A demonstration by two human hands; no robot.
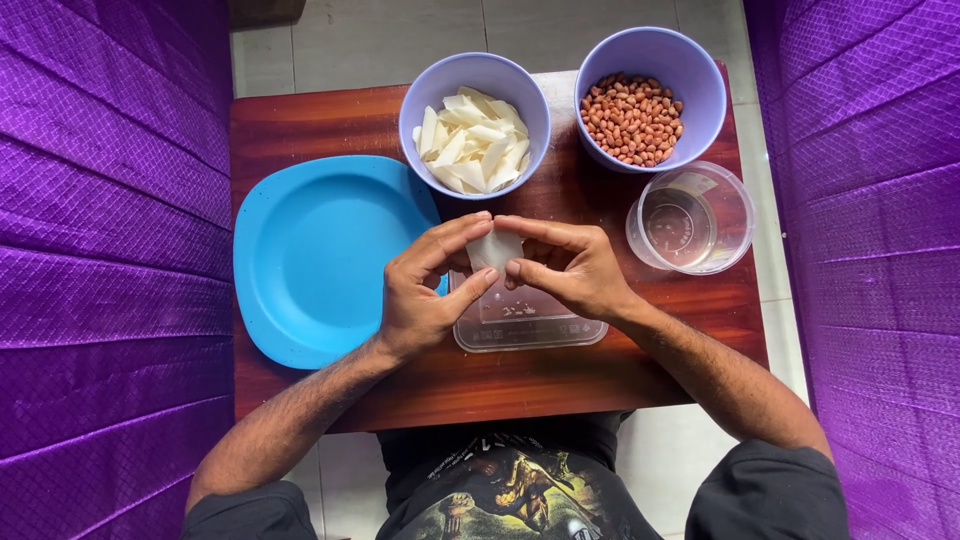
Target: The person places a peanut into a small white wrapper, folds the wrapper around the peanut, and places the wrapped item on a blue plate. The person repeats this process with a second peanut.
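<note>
My left hand (425, 290) and my right hand (565, 270) meet over the middle of a small wooden table (300, 125). Between their fingertips they pinch one pale white wrapper piece (493, 248). It hangs above a clear rectangular plastic lid or tray (530, 325) that lies flat under both hands. Just beyond the fingers stands a lilac bowl (475, 75) filled with several more white wrapper pieces (472, 143). A second lilac bowl (700, 70) at the far right holds peanuts (632, 118).
A blue square plate (320, 260) lies left of my hands, overhanging the table's left edge. A clear round plastic container (692, 220) stands at the right, near the peanut bowl. Purple quilted cushions (100, 250) flank the table on both sides.
</note>
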